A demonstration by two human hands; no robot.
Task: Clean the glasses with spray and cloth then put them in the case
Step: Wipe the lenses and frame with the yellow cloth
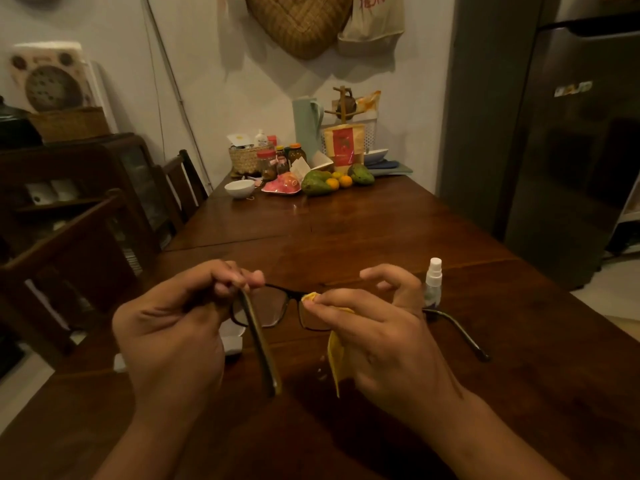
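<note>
My left hand (173, 327) pinches the glasses (277, 299) at one corner; my right hand (388, 337) pinches the yellow cloth (337, 358) over the other lens. Wiping looks underway, with the spray bottle (433, 282) just beyond my right hand; casing is not yet done.

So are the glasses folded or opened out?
Opened out. Both arms of the glasses are unfolded: one passes the left hand, one the right hand pinching the yellow cloth.
</note>
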